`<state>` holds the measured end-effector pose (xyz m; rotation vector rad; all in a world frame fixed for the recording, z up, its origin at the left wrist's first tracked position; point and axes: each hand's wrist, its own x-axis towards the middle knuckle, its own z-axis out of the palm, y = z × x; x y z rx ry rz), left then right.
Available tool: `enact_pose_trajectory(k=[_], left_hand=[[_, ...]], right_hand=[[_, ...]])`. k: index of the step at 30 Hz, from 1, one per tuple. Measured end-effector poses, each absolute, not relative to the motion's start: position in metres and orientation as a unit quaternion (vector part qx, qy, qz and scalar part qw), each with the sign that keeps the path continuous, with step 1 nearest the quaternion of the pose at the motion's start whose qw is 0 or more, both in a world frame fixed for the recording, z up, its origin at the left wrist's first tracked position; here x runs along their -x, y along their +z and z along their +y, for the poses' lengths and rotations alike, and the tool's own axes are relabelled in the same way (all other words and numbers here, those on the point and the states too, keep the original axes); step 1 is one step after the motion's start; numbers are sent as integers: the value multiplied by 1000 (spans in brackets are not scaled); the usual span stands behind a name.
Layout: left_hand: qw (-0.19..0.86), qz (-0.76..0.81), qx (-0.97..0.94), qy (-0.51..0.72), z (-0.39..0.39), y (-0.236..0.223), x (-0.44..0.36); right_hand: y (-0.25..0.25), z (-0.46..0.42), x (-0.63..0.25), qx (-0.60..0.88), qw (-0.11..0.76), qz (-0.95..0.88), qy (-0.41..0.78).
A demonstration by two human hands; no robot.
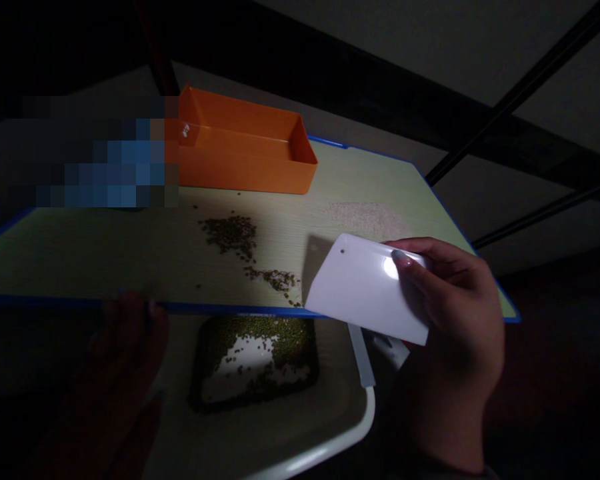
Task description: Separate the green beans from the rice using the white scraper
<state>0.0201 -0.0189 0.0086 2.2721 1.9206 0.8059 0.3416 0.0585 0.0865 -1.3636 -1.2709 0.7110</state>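
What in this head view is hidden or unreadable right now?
- Left hand: in deep shadow below the table edge; its grip is unclear.
- Left end of the orange bin: covered by a pixelated patch.
- White tray: cut off by the bottom edge.

No lettering, label, brand, number or sign can be read anywhere in the dim scene: the white scraper (367,293), the orange box (245,143), the blue-edged board (105,247) and the pale tray (300,433) all show plain surfaces, and one patch at left is pixelated.
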Motion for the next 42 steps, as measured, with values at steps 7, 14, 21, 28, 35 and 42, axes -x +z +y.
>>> enact_pose_trajectory(k=[7, 14, 21, 28, 35, 42], left_hand=[[48, 629, -727, 270, -20, 10, -22], [36, 613, -743, 266, -19, 7, -16], [16, 619, -743, 254, -18, 5, -18], [21, 619, -744, 250, -19, 7, -18], [24, 631, -727, 269, -19, 8, -21], [35, 630, -733, 252, -20, 6, -18]], right_hand=[[87, 58, -337, 576, 543, -534, 298], [87, 57, -337, 580, 552, -517, 302], [86, 56, -336, 574, 545, -534, 297], [81, 60, -335, 564, 541, -551, 292], [75, 62, -328, 558, 546, -559, 279], [73, 63, -326, 557, 552, -561, 266]])
